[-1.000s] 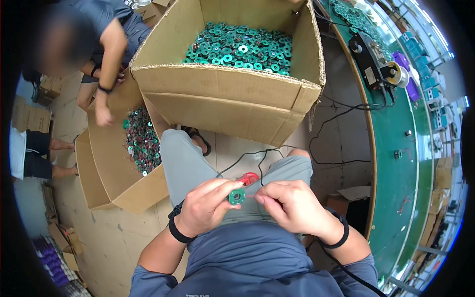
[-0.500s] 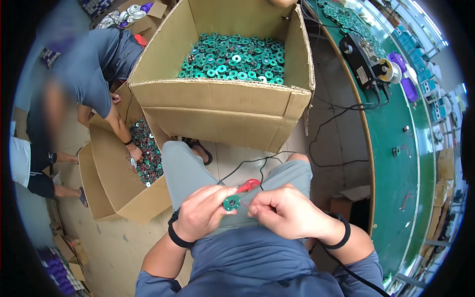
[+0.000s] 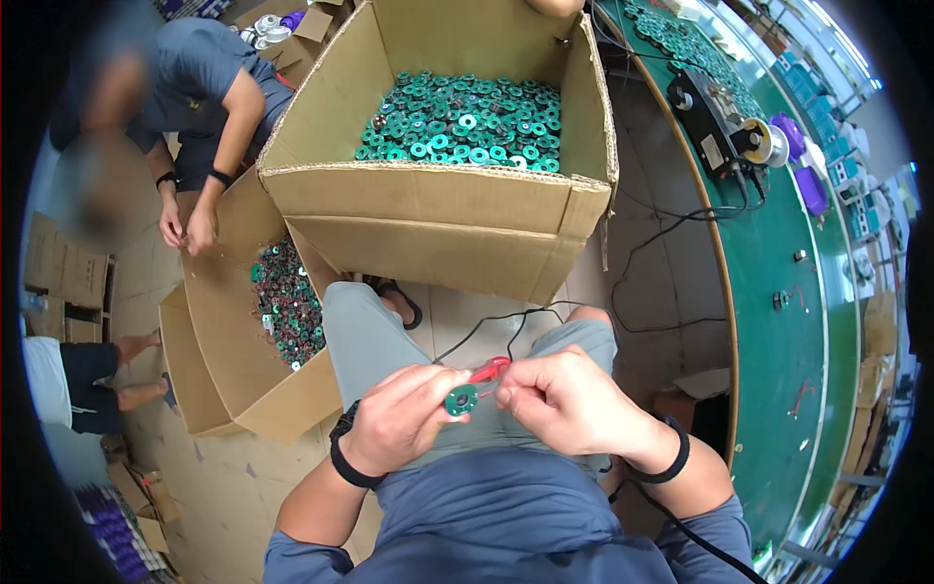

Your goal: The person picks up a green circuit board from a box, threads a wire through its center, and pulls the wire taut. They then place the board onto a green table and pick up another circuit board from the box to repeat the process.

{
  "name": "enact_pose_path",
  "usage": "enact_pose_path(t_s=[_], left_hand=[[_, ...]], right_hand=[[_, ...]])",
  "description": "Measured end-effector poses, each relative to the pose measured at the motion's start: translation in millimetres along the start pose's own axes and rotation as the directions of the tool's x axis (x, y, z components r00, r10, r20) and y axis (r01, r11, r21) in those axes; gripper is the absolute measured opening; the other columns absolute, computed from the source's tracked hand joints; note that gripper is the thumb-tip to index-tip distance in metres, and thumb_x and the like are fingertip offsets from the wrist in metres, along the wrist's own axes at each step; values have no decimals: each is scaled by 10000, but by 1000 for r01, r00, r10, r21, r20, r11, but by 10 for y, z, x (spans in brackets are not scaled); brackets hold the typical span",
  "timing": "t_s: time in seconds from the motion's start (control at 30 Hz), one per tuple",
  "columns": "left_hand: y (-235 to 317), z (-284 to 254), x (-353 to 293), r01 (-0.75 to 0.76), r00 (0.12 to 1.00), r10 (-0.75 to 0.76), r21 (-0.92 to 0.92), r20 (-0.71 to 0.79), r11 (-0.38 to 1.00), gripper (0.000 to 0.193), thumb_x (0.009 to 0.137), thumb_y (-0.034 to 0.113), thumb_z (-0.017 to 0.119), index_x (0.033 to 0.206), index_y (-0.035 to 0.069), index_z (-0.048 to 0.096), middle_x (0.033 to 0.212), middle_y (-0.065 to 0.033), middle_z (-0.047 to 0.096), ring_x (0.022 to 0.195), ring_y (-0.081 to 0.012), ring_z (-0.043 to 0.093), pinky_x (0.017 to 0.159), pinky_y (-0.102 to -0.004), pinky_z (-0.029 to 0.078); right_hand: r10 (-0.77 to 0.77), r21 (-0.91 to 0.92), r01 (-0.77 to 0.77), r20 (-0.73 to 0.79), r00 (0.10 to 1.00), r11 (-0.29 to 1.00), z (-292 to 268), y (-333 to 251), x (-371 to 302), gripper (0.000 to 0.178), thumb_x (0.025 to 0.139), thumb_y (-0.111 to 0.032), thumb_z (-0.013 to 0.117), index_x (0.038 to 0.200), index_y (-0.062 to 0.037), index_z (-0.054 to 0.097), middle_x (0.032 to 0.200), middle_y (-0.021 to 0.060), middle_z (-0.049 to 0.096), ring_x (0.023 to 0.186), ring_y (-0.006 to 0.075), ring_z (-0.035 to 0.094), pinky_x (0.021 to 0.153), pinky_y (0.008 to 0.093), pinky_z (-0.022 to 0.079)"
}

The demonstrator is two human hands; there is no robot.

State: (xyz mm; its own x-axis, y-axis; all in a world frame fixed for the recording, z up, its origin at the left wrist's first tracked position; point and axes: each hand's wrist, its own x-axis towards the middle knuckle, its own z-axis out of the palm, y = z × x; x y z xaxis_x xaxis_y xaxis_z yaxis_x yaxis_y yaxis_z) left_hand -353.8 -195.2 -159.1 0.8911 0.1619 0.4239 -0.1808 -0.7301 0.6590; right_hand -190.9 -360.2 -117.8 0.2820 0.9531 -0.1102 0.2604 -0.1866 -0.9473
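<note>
My left hand (image 3: 397,420) grips a green ring-shaped circuit board (image 3: 461,399) by its edge, above my lap. A short red wire (image 3: 485,393) runs from the board toward my right hand (image 3: 569,401). The right fingertips are pinched together close to the wire's end; whether they hold it is too small to make out. Behind the board, beside the left fingers, shows a red curved handle (image 3: 489,370) of a tool. Its other end is hidden, and I cannot tell if the left hand holds it too.
A large carton (image 3: 418,219) of green boards stands ahead. At left, a person (image 3: 209,107) leans over another carton (image 3: 263,394) of wired boards. The green workbench (image 3: 769,389) on the right carries a black soldering station (image 3: 708,127), a wire spool (image 3: 769,143) and loose boards. Black cables (image 3: 671,209) hang nearby.
The board in my left hand has shifted slightly right, and my right hand has risen a little. The person at left has lifted a hand out of the carton and brought both hands together.
</note>
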Motion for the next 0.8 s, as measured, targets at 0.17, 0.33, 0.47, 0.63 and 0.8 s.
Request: enact_pose_path(t_s=[0.17, 0.33, 0.47, 0.63, 0.8], left_hand=[[19, 40, -21, -27, 1000, 26, -46, -17, 999, 433, 743, 31, 790, 1154, -14, 661, 955, -142, 691, 804, -296, 689, 702, -374, 570], [24, 40, -11, -7, 1000, 7, -30, 12, 1000, 426, 749, 41, 787, 1152, -10, 658, 986, -149, 695, 816, -302, 686, 716, -378, 569], [-10, 44, -16, -13, 1000, 13, 10, 1, 1000, 423, 753, 55, 789, 1149, -9, 658, 980, -158, 692, 813, -308, 680, 719, -383, 565], [50, 31, -59, 7, 1000, -6, -44, 21, 999, 424, 758, 42, 787, 1154, -20, 653, 958, -164, 686, 804, -310, 680, 710, -375, 561], [-25, 19, -52, 61, 998, -61, -56, 7, 997, 379, 763, 47, 788, 1122, -11, 680, 935, -159, 690, 803, -310, 686, 707, -372, 564]], right_hand=[[-39, -98, 38, -6, 999, 994, 17, 39, -46, 84, 864, -27, 593, 799, -13, 643, 630, 140, 611, 547, 297, 621, 540, 376, 485], [-95, -77, 96, 11, 995, 992, -27, -56, -7, 89, 860, -23, 587, 790, -17, 642, 622, 141, 610, 548, 280, 631, 537, 370, 479], [-109, -48, 113, 74, 991, 992, 35, -118, -59, 94, 829, 12, 589, 756, -31, 628, 598, 125, 595, 545, 275, 628, 531, 362, 479], [-139, -109, 146, 68, 988, 983, 86, -57, -89, 84, 825, 6, 590, 762, -43, 618, 618, 126, 595, 554, 291, 629, 558, 357, 505], [-197, -100, 203, 64, 978, 974, 110, -24, -13, 72, 801, -46, 613, 742, -6, 603, 626, 216, 579, 628, 410, 630, 556, 464, 498]])
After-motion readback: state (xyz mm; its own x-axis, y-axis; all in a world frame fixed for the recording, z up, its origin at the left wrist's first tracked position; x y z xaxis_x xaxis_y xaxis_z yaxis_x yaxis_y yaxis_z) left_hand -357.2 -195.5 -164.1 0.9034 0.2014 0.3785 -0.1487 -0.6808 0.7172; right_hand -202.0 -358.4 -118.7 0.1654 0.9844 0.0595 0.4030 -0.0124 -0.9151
